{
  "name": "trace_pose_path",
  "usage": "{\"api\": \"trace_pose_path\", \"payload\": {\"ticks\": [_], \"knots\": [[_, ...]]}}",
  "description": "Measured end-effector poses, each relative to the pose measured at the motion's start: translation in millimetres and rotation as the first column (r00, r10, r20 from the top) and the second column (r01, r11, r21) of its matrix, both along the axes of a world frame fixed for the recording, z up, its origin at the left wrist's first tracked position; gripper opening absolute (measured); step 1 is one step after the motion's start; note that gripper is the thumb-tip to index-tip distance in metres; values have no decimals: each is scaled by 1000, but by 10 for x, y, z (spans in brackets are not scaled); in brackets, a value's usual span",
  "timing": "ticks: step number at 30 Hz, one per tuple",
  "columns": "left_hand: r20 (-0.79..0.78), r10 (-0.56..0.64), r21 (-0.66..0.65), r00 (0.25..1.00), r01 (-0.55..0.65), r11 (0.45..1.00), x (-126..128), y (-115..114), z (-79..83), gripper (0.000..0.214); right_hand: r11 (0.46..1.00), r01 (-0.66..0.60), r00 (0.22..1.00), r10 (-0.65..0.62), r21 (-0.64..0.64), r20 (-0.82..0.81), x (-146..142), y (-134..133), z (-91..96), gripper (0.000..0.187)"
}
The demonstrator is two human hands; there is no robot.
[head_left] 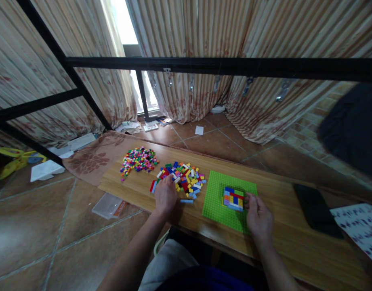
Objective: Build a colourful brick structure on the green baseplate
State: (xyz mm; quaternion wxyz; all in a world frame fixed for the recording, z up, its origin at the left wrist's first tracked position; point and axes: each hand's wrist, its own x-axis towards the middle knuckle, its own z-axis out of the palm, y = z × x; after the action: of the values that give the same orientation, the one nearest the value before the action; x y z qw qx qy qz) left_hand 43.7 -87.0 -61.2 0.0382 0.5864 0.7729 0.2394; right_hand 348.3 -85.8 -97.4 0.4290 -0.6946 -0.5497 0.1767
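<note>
My left hand (166, 197) reaches down at the near-left side of a loose pile of toy building bricks (190, 178), its fingers bent together among them. What they pinch, if anything, is hidden. A block of brightly coloured bricks (233, 199), in blue, red, yellow, orange and white, sits on a green studded baseplate (217, 216). Beside its right edge is my right hand (260, 216), fingers curled and fingertips close to a red brick on top. Whether they grip it is unclear. A light blue brick (186, 201) lies apart, just below the pile.
A wooden table (282, 226) carries everything, including a heap of smaller bricks (139, 159) at the left and a dark flat object (317, 210) at the right. A printed sheet (358, 228) lies beyond that. A clear plastic lid or box (107, 205) rests below the table's left side.
</note>
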Motion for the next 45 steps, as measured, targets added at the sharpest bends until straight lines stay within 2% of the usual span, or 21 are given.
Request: {"api": "trace_pose_path", "payload": {"ticks": [3,5,7,9,11,12,15,17,19,21,23,26,29,33,37,42,45], "knots": [[149,18,78,989,-30,997,7,-33,28,30,1000,-1,1000,1,-1,-24,-11,8,-2,67],[349,-30,128,937,-16,992,47,-54,49,26,1000,-3,999,3,2,-52,-11,22,-20,66],[600,-120,154,791,32,987,129,-78,75,21,1000,4,995,-4,3,-102,-5,42,-36,64],[806,-179,145,564,105,984,248,-114,123,20,1000,10,984,-9,4,-176,2,58,-23,61],[909,-181,118,375,185,976,382,-160,196,21,1000,5,972,0,21,-237,-2,59,46,56],[932,-171,103,320,219,970,447,-184,239,21,999,-2,967,11,37,-253,-12,50,108,52],[957,-141,62,254,296,953,623,-243,357,21,991,-58,965,86,120,-248,-90,-29,376,39],[964,-128,40,232,352,935,727,-269,404,20,965,-186,945,227,183,-235,-180,-131,568,32],[971,-123,27,204,420,907,824,-291,422,20,917,-354,908,384,186,-168,-280,-265,700,28],[978,-119,20,170,492,870,909,-316,418,20,862,-480,856,501,162,-128,-363,-408,730,28],[982,-122,24,142,554,832,973,-341,398,21,839,-523,834,540,147,-116,-406,-529,662,25],[977,-143,18,158,608,794,1029,-362,343,22,863,-484,854,502,142,-141,-385,-639,482,18],[964,-160,-4,211,615,789,1063,-353,274,24,885,-452,871,465,110,-160,-308,-680,372,18],[952,-160,-32,263,602,798,1140,-312,210,24,896,-438,882,445,78,-154,-226,-692,382,17],[934,-193,-22,301,586,810,1227,-250,184,27,915,-390,909,401,104,-116,-169,-642,373,15],[834,-318,64,451,493,868,1237,-83,116,27,948,-255,960,271,188,-65,-49,-405,281,17],[770,-334,84,543,432,898,1220,42,64,22,961,-189,979,199,201,-31,10,-243,255,19]]}}
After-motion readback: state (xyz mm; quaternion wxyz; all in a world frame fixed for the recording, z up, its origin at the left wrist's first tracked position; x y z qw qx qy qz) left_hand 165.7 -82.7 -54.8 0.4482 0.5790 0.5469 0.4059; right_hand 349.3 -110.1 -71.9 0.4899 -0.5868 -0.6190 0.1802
